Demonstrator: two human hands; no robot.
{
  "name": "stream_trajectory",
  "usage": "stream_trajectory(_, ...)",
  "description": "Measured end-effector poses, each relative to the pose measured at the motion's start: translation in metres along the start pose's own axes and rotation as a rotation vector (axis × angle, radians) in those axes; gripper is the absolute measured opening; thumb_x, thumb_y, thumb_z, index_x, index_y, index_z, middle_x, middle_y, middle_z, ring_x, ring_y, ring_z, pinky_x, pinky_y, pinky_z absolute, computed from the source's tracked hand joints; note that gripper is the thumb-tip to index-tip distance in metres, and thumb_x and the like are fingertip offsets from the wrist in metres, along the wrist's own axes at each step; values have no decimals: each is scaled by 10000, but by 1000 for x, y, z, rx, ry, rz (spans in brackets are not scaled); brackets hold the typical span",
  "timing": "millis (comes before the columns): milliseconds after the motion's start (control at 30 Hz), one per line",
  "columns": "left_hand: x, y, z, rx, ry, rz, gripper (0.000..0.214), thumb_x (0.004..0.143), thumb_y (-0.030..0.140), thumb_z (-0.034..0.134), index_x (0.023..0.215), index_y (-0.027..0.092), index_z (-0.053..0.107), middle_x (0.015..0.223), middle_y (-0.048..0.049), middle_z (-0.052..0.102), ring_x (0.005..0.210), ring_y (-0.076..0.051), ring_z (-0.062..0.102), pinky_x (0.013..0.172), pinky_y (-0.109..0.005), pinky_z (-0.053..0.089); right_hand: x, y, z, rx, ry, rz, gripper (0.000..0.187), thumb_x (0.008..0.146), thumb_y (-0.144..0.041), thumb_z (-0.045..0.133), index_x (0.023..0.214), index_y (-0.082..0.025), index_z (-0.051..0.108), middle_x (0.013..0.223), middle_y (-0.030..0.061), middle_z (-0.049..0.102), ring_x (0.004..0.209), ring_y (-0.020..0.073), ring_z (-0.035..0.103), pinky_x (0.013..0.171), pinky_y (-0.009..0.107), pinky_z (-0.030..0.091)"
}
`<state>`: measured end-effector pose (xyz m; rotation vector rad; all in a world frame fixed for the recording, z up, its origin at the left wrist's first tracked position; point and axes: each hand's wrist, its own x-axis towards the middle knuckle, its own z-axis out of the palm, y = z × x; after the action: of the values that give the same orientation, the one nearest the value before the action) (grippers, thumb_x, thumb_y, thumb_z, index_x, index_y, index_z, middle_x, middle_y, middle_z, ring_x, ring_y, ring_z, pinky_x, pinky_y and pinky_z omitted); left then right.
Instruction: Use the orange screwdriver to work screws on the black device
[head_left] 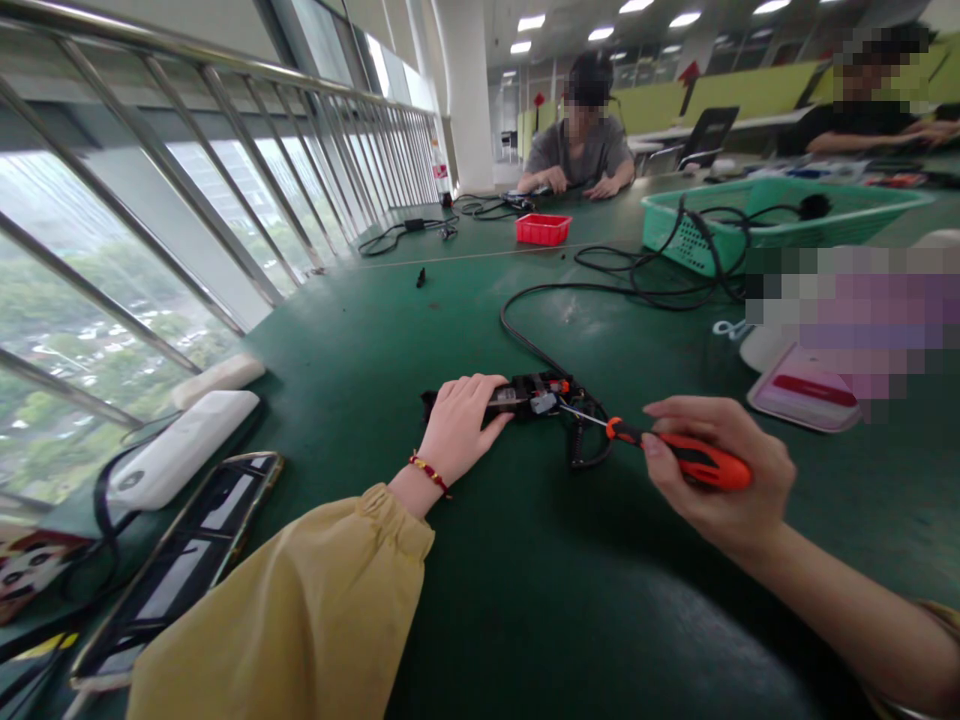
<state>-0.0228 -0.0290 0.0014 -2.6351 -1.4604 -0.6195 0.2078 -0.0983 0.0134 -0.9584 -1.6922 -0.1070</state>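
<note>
My left hand (461, 425) lies over the left part of a black corded device (510, 399), fingers closed round it and holding it against the table. Small grey and orange-red parts show at its right end, where its inside looks exposed. My right hand (724, 475) is closed round the orange and black handle of a screwdriver (675, 455). The screwdriver's shaft slants left, and its tip is at the grey part of the device. Whether the tip sits in a screw is too small to tell. A black cable (525, 325) runs from the device's right end.
The green table (510, 580) carries a green basket (697, 235) with cable, a red tray (544, 229), and a small black piece (421, 278). At left lie a phone (180, 560) and a white power bank (184, 450). A railing (165, 120) borders the left. Two people sit farther back.
</note>
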Motion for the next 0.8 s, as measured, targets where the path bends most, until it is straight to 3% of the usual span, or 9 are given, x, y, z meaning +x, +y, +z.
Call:
stream_trajectory(100,0,0,0,0,-2,3,271,827,302,500,1069,183,474,993,-50,575,920,-211,511,837,-362,361,-2,5,3,24,115,29,491,624,-124,668,1065,-245,492,849,26,560,662,166,599,555,296,520)
stream_trajectory(167,0,0,0,1,-4,2,270,827,300,501,1068,181,474,991,-50,576,920,-210,511,839,-361,361,-2,7,2,17,142,19,542,611,-120,681,1093,-253,474,911,42,546,697,177,606,588,316,529)
stream_trajectory(367,0,0,1,7,0,0,281,823,298,511,1074,178,472,1002,-50,577,923,-209,511,841,-358,359,3,-2,-6,-82,6,45,172,696,-208,654,834,-224,554,689,-18,596,544,123,602,473,226,482)
stream_trajectory(433,0,0,0,6,-2,-2,281,822,297,512,1074,180,473,1009,-52,577,927,-211,510,841,-359,359,3,-3,-8,-41,-22,79,96,758,-242,588,845,-216,557,659,-19,592,509,114,583,422,219,448)
stream_trajectory(567,0,0,0,7,-3,-7,280,820,295,515,1072,182,475,1014,-53,577,929,-213,510,839,-361,359,1,0,-9,61,-58,113,135,833,-228,459,925,-202,555,603,-18,548,435,96,506,347,220,360)
stream_trajectory(800,1,0,0,9,-3,-5,270,821,293,509,1066,184,472,1005,-53,578,922,-212,514,836,-362,361,0,5,-6,71,97,45,383,696,-119,573,1058,-217,493,840,22,531,672,151,586,532,272,488)
